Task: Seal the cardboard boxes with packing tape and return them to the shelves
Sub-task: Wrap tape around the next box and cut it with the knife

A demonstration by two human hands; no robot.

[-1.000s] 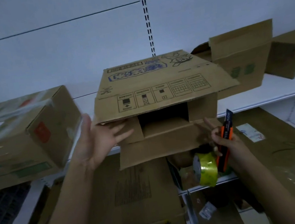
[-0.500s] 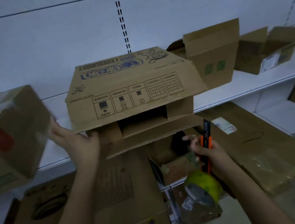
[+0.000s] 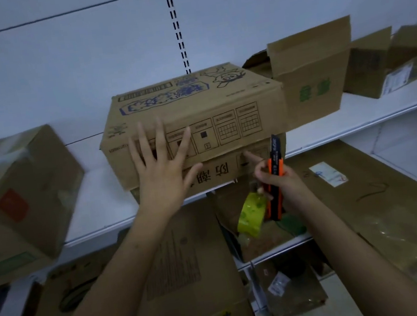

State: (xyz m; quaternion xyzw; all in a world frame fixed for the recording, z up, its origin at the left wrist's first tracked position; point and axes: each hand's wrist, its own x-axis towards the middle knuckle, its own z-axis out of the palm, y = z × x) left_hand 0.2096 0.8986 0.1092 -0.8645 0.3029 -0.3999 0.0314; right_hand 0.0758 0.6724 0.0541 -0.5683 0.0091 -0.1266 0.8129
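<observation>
Flaps go down: left hand (image 3: 163,175), fingers spread flat, presses the printed box (image 3: 191,122) shut on the shelf (image 3: 356,113). Right hand (image 3: 276,183), just beside, grips cutter (image 3: 274,175) and tape roll (image 3: 250,216), ready for sealing.

Box flaps (image 3: 194,143) now folded shut under flat left hand (image 3: 162,169).

White shelf (image 3: 331,124) with several cardboard boxes (image 3: 196,116), some open-flapped.

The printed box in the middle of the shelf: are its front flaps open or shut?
Shut: the left hand presses the printed box flaps flat.
</observation>
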